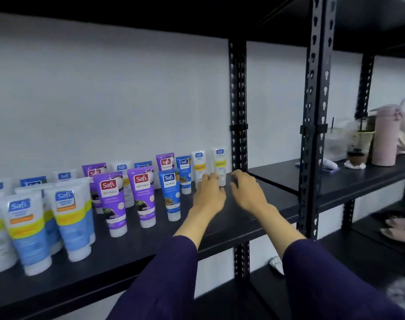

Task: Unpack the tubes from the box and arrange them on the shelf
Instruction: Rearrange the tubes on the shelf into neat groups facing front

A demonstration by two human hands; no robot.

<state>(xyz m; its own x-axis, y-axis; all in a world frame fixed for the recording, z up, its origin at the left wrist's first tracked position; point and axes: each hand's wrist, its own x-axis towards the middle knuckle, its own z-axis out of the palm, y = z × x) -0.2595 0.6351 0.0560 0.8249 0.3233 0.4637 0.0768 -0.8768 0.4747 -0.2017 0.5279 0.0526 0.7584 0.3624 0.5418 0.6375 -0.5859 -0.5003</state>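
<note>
Several Safi tubes stand cap-down in rows on the black shelf (pixel 243 218): blue-and-yellow ones (pixel 70 218) at the left, purple ones (pixel 111 202) in the middle, blue ones (pixel 171 195) beside them. Two white-and-yellow tubes stand at the right end of the back row, one (pixel 199 165) just left of the other (pixel 220 162). My left hand (pixel 208 192) reaches between these two, fingertips touching the lower part of the rightmost tube. My right hand (pixel 247 190) hovers just right of that tube, fingers loosely curled, holding nothing. The box is out of view.
A perforated black upright (pixel 238 107) stands right behind my right hand, and a second post (pixel 314 116) is nearer me. The neighbouring shelf bay holds a pink bottle (pixel 385 139), a plastic cup (pixel 358 146) and small items. Lower shelves show below.
</note>
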